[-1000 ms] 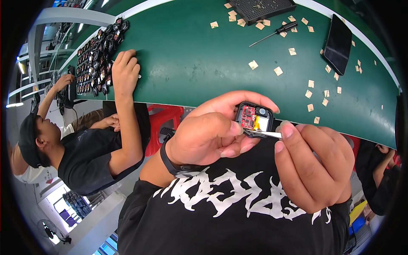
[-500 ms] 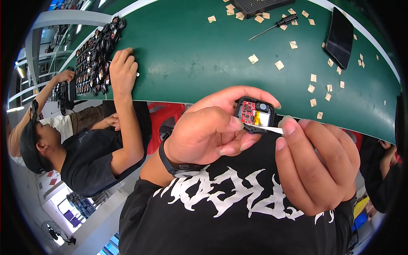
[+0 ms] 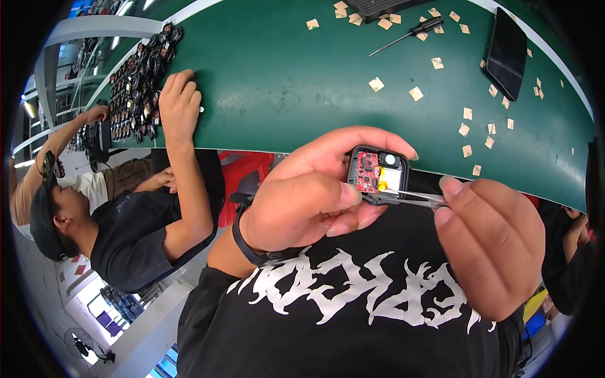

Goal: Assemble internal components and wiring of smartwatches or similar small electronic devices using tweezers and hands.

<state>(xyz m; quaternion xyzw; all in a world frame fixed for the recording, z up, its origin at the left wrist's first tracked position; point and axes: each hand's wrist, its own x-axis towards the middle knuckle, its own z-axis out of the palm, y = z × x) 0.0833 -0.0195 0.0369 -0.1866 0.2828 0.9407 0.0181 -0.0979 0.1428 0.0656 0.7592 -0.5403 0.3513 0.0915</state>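
Note:
My left hand (image 3: 309, 189) is closed around a small black device housing (image 3: 406, 165), its open side facing up. Inside it show a red circuit board (image 3: 368, 171), a round whitish disc, a white part and a bit of yellow film. Between the thumb and fingers of my right hand (image 3: 488, 233) is a pair of metal tweezers (image 3: 423, 199). Their tips reach into the housing by the yellow film (image 3: 384, 183); whether they grip anything is too small to tell.
On the green table (image 3: 283, 82) lie a screwdriver (image 3: 406, 36), a black phone (image 3: 506, 55), a black tray (image 3: 384, 7) and several small beige squares (image 3: 416, 94). Dark cabled units (image 3: 142, 85) fill the left end, beside a seated co-worker's hand (image 3: 181, 104). A red stool (image 3: 249, 176) stands below.
My right hand has moved right and slightly down, and more of the tweezers shows. Their tips have shifted from the board's lower edge toward the yellow film.

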